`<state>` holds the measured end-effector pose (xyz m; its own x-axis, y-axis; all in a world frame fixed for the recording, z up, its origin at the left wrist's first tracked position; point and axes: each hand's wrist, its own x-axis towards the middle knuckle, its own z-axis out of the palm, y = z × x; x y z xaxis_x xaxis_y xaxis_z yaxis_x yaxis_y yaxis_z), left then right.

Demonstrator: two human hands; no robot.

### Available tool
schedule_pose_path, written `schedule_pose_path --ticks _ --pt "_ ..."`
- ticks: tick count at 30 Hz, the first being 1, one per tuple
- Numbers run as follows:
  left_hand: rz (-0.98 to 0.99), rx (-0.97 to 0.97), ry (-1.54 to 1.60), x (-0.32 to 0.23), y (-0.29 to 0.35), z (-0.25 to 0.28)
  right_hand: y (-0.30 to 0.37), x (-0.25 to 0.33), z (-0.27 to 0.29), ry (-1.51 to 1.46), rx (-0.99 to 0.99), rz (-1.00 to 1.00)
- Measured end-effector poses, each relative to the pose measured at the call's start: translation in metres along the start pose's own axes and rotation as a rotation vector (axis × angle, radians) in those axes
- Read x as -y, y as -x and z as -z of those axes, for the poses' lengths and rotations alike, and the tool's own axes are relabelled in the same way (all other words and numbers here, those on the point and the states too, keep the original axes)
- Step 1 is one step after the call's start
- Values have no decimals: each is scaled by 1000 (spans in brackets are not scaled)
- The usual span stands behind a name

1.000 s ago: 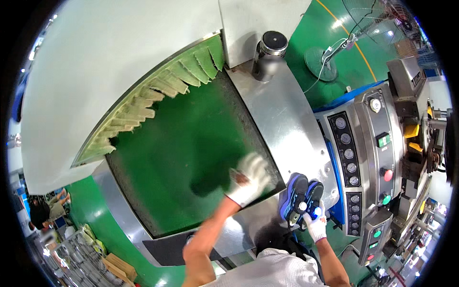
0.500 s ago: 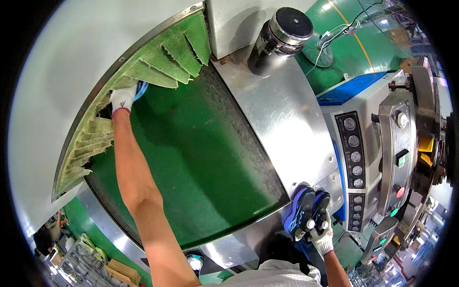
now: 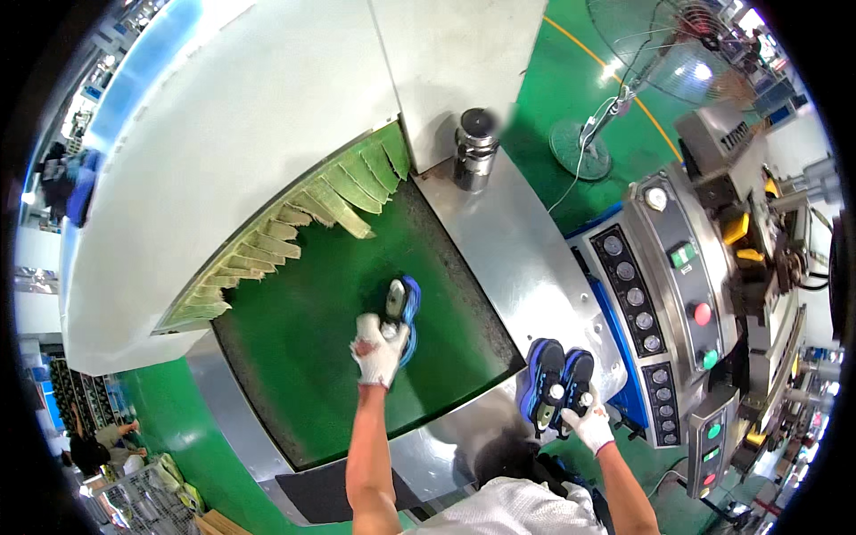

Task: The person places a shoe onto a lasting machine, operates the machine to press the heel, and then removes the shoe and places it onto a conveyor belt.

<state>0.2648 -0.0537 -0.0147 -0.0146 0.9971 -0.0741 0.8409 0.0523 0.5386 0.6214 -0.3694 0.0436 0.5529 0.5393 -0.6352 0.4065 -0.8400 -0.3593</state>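
My left hand (image 3: 380, 355), in a white knitted glove, is closed at the near end of a shoe (image 3: 407, 308) over the green conveyor belt (image 3: 312, 374). A blue sole edge and a greyish part of that shoe show; its near end is partly hidden by the glove. At the right, two dark shoes with blue-purple soles stand side by side on the metal ledge (image 3: 499, 241). White round knobs stick up from their openings. My right hand (image 3: 592, 428), gloved too, has its fingers closed at the heel of the right-hand shoe (image 3: 578, 374).
Green cloth strips (image 3: 339, 192) hang across the opening of the large white machine housing (image 3: 259, 107). A dark metal flask (image 3: 475, 147) stands on the ledge. Right of it are a control panel with gauges (image 3: 627, 272) and push buttons (image 3: 702, 314), and a standing fan (image 3: 580, 152).
My left hand has come back from under the cloth strips with a shoe, toward me over the belt. My right hand stays by the two shoes. The view has shifted, showing more of the housing.
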Motion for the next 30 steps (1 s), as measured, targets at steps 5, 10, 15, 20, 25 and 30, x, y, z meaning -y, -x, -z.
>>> schedule_pose_path --ticks 5,10,15,20,25,30 --pt "-166 418 168 -76 108 63 50 52 62 -6 -71 389" --pt "-1019 857 59 -192 147 91 79 103 120 129 11 1281" --pt "-1279 929 -13 -323 151 95 59 64 140 -85 272 978" --pt "-1404 330 392 -434 187 86 87 -21 218 -675 283 502" --pt "-915 127 375 -454 187 65 123 -117 254 -1597 420 471" --pt "-710 238 165 -434 168 1 139 -144 306 -1813 362 662"
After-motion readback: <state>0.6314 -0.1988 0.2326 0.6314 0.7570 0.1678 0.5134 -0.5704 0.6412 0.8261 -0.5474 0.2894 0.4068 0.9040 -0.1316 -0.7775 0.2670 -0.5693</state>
